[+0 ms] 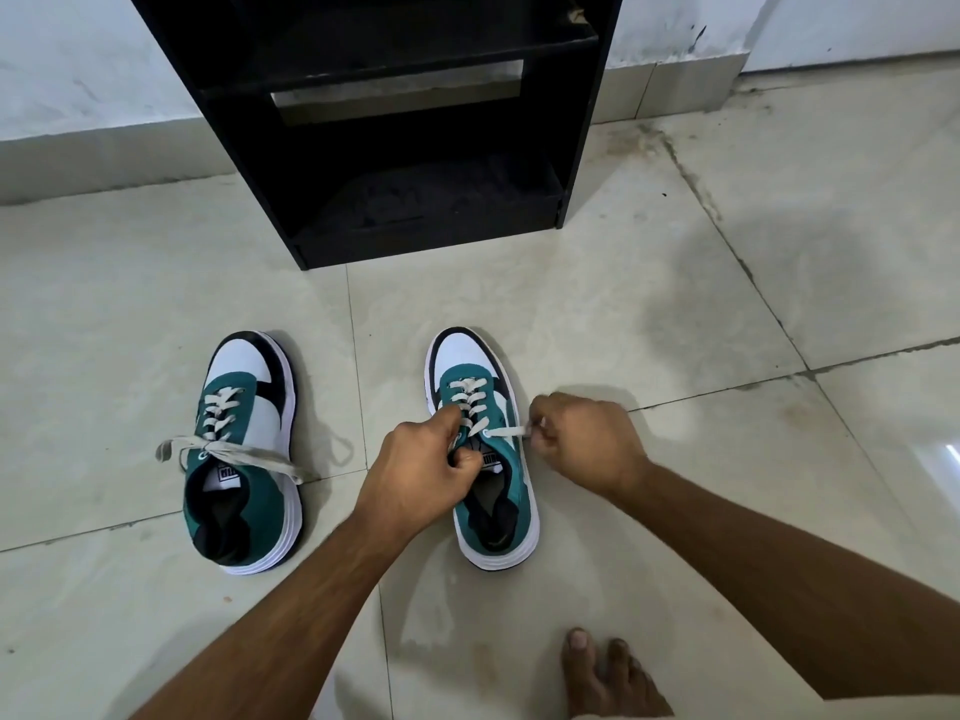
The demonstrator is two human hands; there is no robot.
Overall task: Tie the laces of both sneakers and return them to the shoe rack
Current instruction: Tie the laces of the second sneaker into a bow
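Note:
Two teal, white and black sneakers stand on the tiled floor, toes pointing at the black shoe rack (584, 163). The left sneaker (244, 459) has its white laces (228, 452) crossed once, with loose ends lying out to both sides. Over the right sneaker (485, 517), my left hand (418, 465) is closed on a lace at the tongue. My right hand (584, 439) pinches the other lace end (506, 432) and holds it taut to the right of the top eyelet.
The rack stands against a white wall, and its bottom shelf (431, 200) is dark and holds no shoes. My bare foot (608, 678) rests on the floor at the bottom right. Grey tiles with dark grout lines spread all around.

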